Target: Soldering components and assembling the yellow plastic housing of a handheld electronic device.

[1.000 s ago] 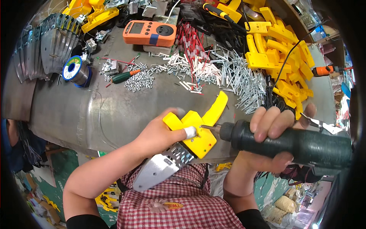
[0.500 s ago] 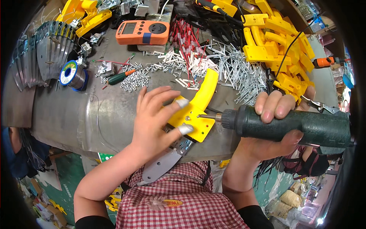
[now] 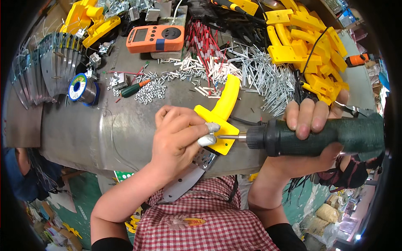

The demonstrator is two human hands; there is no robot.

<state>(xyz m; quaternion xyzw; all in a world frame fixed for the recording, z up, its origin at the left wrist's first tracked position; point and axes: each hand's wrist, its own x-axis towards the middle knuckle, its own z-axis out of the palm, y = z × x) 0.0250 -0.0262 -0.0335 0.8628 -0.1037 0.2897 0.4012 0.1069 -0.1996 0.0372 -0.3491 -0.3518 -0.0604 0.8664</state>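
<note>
Head view: above the red-and-white checked cloth apron [image 3: 205, 236], a flat grey metal blade [image 3: 182, 183] slants up to a bright perforated metal bracket [image 3: 205, 160], which runs under a yellow moulded-plastic handle piece [image 3: 224, 113] with a curved grip and a flat, squared plate. This piece is at the near edge of the grey metal bench [image 3: 132, 131], grip pointing away; whether the bench bears its weight is hidden. It should be light and stiff, the smooth plastic a little slippery, the metal probably making the near end heavier. The curved grip or the plate's edges look the surest hold; the blade's thin rim seems a poorer one. Its yellow is bright and even.

The left hand [image 3: 176, 136] arches over the plate, thumb and forefinger, both tipped in white wrapping, drawn close together beside the driver bit; I cannot tell whether they pinch a small screw or just press the plate. The right hand [image 3: 307, 119] is wrapped round a dark green cylindrical power screwdriver [image 3: 276, 137], its slim metal bit [image 3: 230, 137] reaching over the plate.

Beyond lie small silver nuts [image 3: 149, 94], long silver screws [image 3: 274, 85] and, farther off, a boxy orange handheld meter [image 3: 144, 45].
</note>
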